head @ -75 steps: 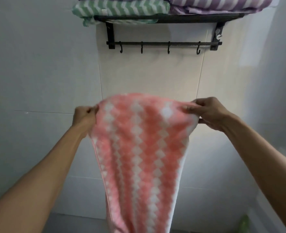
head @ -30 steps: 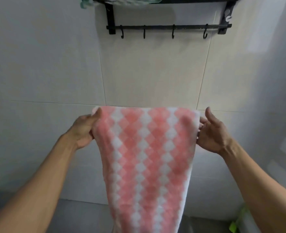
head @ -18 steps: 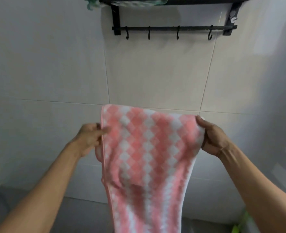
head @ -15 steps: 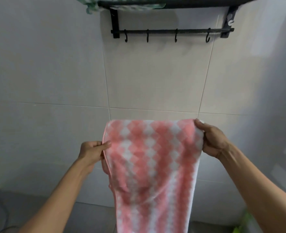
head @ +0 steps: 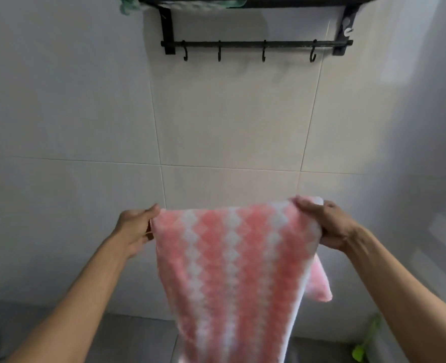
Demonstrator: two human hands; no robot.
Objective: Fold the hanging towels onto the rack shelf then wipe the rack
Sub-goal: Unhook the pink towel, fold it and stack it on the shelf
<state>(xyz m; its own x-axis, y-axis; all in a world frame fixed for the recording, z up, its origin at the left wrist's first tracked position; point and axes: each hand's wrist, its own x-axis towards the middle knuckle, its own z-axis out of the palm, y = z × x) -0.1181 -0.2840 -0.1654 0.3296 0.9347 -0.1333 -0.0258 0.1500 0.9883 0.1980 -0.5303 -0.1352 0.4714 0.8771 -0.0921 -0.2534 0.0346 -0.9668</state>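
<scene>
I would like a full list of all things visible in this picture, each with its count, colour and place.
pink towel: one, pink with white diamond stripes, held up in the lower centre, hanging down out of frame.
rack: one, black, on the wall at top centre.
hooks: four, black, hanging from the rack's bar.
green towel: one, green and white, only its edge shows on the rack shelf, top left.
wall tiles: many, pale white, behind everything.
green thing: one, bright green, bottom right, too blurred to name.
left hand: one, grips the towel's left top corner.
right hand: one, grips the towel's right top corner.
</scene>
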